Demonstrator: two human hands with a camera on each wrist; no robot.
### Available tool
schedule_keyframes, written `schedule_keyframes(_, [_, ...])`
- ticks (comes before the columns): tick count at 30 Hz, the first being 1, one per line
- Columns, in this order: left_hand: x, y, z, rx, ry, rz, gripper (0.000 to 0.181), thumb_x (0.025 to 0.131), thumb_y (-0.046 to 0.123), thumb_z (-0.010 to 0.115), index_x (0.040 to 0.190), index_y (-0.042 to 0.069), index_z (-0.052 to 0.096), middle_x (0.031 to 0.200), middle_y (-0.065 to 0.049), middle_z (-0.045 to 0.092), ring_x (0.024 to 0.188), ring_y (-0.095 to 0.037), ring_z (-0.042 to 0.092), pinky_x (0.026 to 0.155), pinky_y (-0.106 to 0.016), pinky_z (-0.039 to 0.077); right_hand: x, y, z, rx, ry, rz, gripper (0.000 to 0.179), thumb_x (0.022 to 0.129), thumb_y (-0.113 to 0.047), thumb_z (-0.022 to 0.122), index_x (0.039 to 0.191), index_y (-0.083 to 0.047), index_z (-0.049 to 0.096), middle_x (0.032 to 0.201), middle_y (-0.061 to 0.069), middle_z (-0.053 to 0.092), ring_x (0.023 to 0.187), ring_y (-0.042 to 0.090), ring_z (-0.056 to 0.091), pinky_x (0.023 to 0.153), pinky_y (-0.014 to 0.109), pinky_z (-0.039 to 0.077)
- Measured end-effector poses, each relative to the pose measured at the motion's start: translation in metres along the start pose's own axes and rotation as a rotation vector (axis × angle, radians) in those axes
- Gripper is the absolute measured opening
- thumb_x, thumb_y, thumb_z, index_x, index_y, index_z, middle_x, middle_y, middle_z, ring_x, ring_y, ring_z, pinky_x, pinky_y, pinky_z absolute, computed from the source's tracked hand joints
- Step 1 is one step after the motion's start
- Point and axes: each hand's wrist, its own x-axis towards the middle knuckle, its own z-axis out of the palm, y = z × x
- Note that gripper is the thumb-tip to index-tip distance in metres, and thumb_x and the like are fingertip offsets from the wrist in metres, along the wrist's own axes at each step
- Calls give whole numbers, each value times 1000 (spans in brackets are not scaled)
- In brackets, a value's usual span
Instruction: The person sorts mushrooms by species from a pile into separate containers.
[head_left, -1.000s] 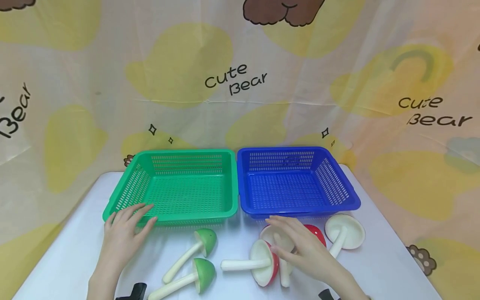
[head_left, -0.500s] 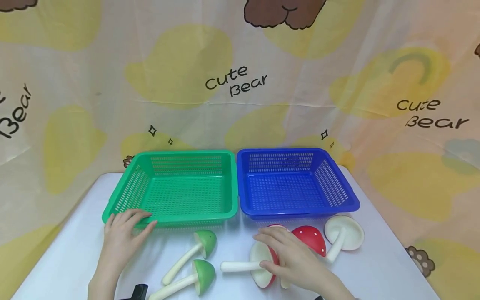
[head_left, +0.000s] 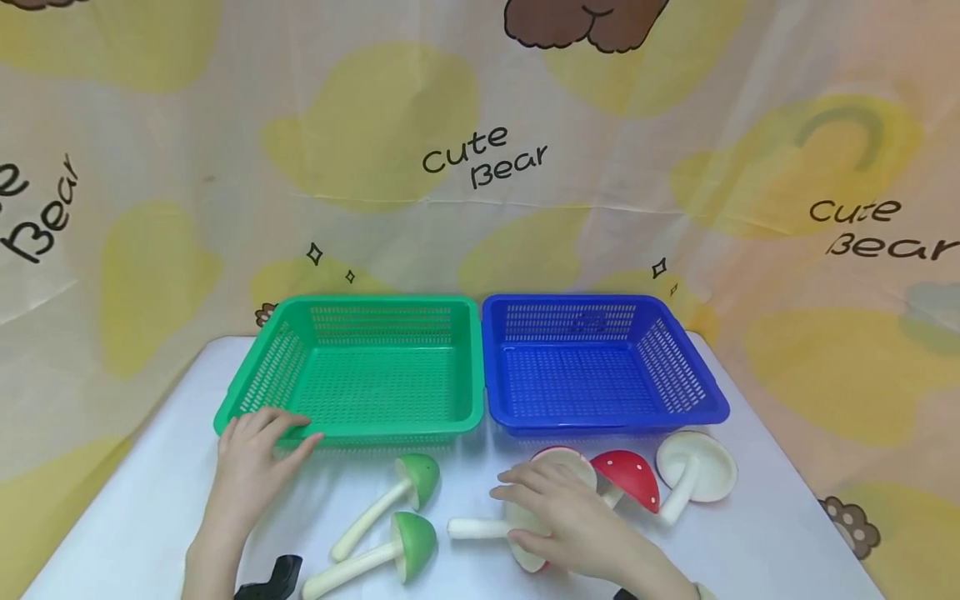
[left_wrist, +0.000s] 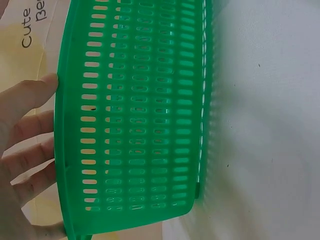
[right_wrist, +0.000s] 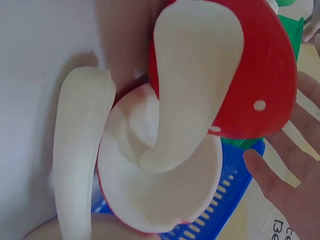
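Note:
My left hand (head_left: 255, 471) rests on the front rim of the green basket (head_left: 442, 433), near its left corner. In the left wrist view its fingertips meet that rim (left_wrist: 62, 130). My right hand (head_left: 573, 521) hovers, fingers spread and relaxed, over a toy mushroom lying on its side, whose white stem (head_left: 476, 528) points left. In the right wrist view that mushroom's red cap (right_wrist: 272, 75) with white dots is beside the fingers, which do not close round it. Behind the hand lie another mushroom (head_left: 577, 465), a red-capped mushroom (head_left: 628, 481) and one showing its white underside (head_left: 708, 467).
A blue basket (head_left: 607, 423) stands right of the green one, side by side on the white table (head_left: 157, 500). Two green-capped toy mushrooms (head_left: 420, 479) lie in front of the green basket. A printed cloth (head_left: 375, 125) hangs behind. Black wrist mounts (head_left: 281, 577) show at the bottom.
My right hand has moved left and slightly towards me, onto the left-pointing red mushroom, uncovering the red cap behind it. The left hand stays at the green rim.

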Motion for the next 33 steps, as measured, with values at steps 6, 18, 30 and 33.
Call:
schedule_keyframes(6, [4,0,0,9,10,-2,27,70,14,82,93,6,70,93,-12,64,95,-35,54,102,-70,25,7,-3,5,-43,-1,-78,39,81,-36,73,118,-26,63,117,-11,63,112,10,57,96,35,47])
schedule_keyframes(18, [2,2,1,30,-8,-29,28,71,17,83,94,6,71,94,-13,65,97,-38,55,100,-71,27,14,-6,20,-95,-22,-135,35,81,-31,72,115,-24,65,106,-12,67,102,8,61,91,30,49])
schedule_keyframes(30, [1,2,-2,67,-5,-7,27,71,18,82,93,8,71,92,-10,65,94,-36,57,100,-68,30,13,-10,27,-138,-12,-149,31,78,-27,74,108,-25,66,86,-13,63,82,6,58,78,25,47])
schedule_keyframes(33, [1,3,-3,76,-15,-9,27,72,19,82,94,8,71,92,-9,65,94,-33,58,100,-69,30,13,-11,29,-152,-6,-162,29,78,-23,73,106,-26,66,84,-13,62,77,5,57,72,22,46])
